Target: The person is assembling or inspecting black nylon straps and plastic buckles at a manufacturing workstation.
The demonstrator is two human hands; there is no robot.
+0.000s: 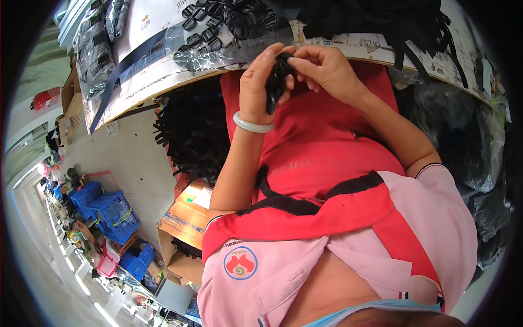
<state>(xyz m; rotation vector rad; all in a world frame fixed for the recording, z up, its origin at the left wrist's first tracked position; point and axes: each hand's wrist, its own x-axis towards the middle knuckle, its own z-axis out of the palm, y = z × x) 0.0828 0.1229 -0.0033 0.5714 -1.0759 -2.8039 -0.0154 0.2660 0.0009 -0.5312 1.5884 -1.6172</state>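
Observation:
My left hand (257,82), with a pale bangle (253,123) at its wrist, is raised at the table's near edge. Its fingers curl round a dark, partly glossy black buckle (277,76); a narrow black piece hangs down along the palm, and I cannot make out whether it is strap or plastic. From the right, my right hand (327,68) meets it, thumb and forefinger pinched at the upper end of the black buckle. Just beyond my hands, many loose black buckles (212,24) lie on clear plastic. A heap of black straps (376,22) is at the far right, some hanging over the edge.
The worktable (136,90) curves across the top, with a dark strap (117,76) draped over its left edge. A red apron (321,136) covers my lap. Black strips (190,131) are heaped below the table. At lower left stand an open carton (182,261) and blue crates (114,215).

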